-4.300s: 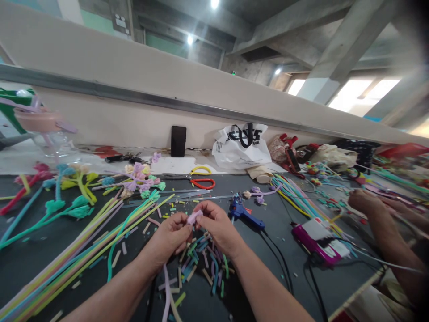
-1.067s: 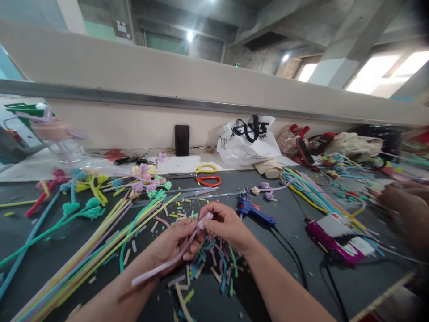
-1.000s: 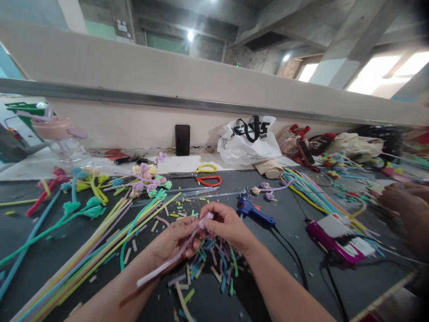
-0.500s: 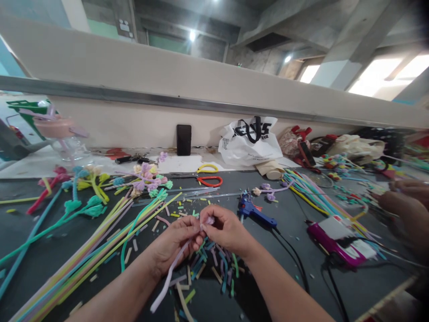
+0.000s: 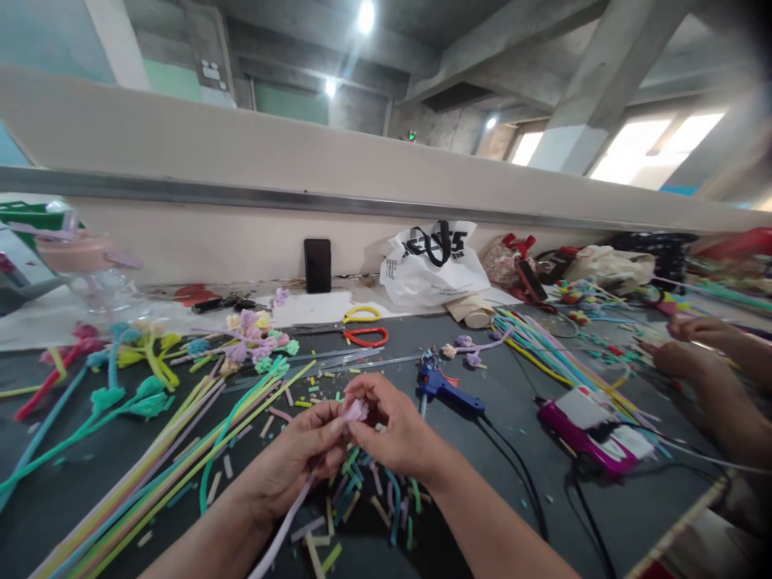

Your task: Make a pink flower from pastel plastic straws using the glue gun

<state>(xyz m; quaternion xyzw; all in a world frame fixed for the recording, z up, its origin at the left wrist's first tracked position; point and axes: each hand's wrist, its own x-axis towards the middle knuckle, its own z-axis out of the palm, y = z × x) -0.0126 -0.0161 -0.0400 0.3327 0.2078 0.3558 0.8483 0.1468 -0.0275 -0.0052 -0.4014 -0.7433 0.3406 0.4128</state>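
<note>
Between my two hands is a pale purple pipe-cleaner flower (image 5: pixel 355 412), its long fuzzy stem (image 5: pixel 289 515) trailing down toward me. My left hand (image 5: pixel 307 446) pinches it at the base of the bloom. The fingers of my right hand (image 5: pixel 386 422) are closed around the bloom's other side, partly hiding it. Below my hands lie many short cut pipe-cleaner pieces (image 5: pixel 379 503). A blue glue gun (image 5: pixel 449 390) rests just to the right of my right hand.
Long pipe cleaners (image 5: pixel 150 474) and finished flowers (image 5: pixel 250 338) lie on the left. Scissors (image 5: pixel 365 326), a phone (image 5: pixel 318 265) and a white bag (image 5: pixel 431 261) are at the back. A magenta device (image 5: pixel 594 430) with cables sits right, near another person's hands (image 5: pixel 693 354).
The view has tilted up and turned slightly right. My hands have shifted a little on the purple flower, and more of its bloom now shows between my fingers.
</note>
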